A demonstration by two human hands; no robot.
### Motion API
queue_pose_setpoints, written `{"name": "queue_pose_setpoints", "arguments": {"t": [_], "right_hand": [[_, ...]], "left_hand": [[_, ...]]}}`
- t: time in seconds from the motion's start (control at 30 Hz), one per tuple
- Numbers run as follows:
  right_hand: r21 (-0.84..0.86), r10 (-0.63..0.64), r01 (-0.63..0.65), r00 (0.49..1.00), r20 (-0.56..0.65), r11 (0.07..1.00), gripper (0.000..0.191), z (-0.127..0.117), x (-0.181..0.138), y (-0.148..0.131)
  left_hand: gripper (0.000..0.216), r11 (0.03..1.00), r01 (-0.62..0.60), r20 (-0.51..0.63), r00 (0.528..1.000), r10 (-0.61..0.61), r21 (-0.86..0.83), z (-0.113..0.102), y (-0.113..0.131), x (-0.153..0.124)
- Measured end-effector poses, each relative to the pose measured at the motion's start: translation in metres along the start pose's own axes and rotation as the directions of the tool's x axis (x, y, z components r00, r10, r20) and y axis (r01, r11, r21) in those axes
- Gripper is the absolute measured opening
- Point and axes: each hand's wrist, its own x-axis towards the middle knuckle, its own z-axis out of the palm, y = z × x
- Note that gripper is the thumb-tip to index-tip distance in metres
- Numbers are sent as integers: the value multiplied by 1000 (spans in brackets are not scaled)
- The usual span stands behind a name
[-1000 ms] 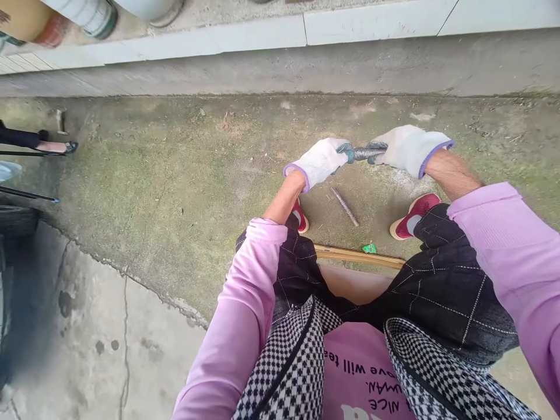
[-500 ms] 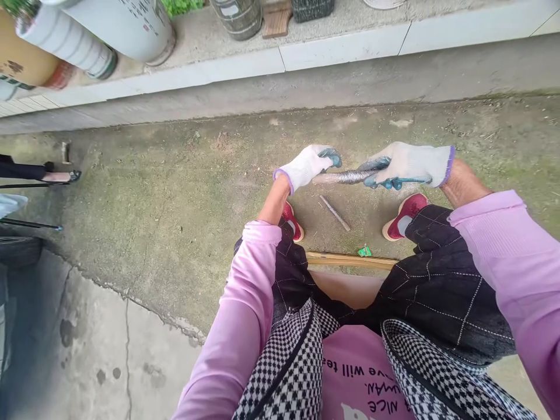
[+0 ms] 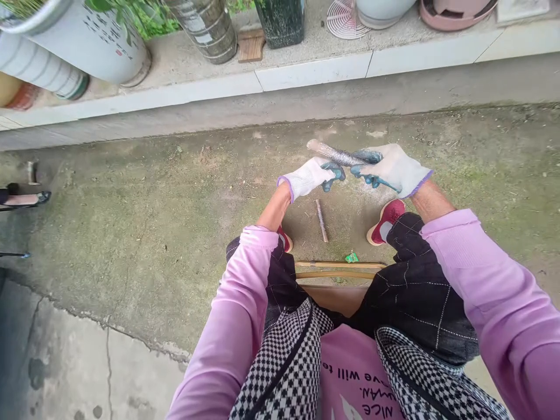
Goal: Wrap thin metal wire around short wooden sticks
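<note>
My right hand (image 3: 391, 169), in a white glove with a blue-green coated palm, is closed round one end of a short stick (image 3: 336, 154) wound with silvery wire. The stick's bare pale end points up and to the left. Just below the stick is my left hand (image 3: 312, 176), gloved alike, with its fingers curled together near the wound part. Whatever those fingers pinch, if anything, is too small to tell. A second thin stick (image 3: 321, 220), greyish along its middle, lies on the ground between my red shoes (image 3: 387, 221).
Potted plants, among them a white pot (image 3: 98, 46), line a tiled ledge (image 3: 312, 73) ahead. A small green wrapper (image 3: 352, 257) lies by the wooden bars (image 3: 341, 265) of a seat beneath me. Another person's foot (image 3: 26, 199) shows at far left.
The wire-wound stick has tilted, its bare end rising up and left. My right hand has come closer to my left, which now sits below the stick. The view has shifted right.
</note>
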Motion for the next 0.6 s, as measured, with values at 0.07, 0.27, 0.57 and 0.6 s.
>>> {"name": "queue_pose_setpoints", "arguments": {"t": [0.07,0.27,0.57,0.6], "right_hand": [[-194,34,-42,998,-45,980,51,-7,6,4],[-490,48,-100,992,-118,866,26,-23,23,11],[-469,11,-33,999,-50,883,20,-17,26,15],[-484,7,-27,999,-43,875,20,-15,27,14]], "left_hand": [[12,1000,28,54,998,-29,11,4,5,3],[8,997,43,24,999,-45,59,1,12,4],[12,996,15,-95,995,-6,89,-7,10,3],[12,996,16,-99,995,-7,93,-9,10,2]]}}
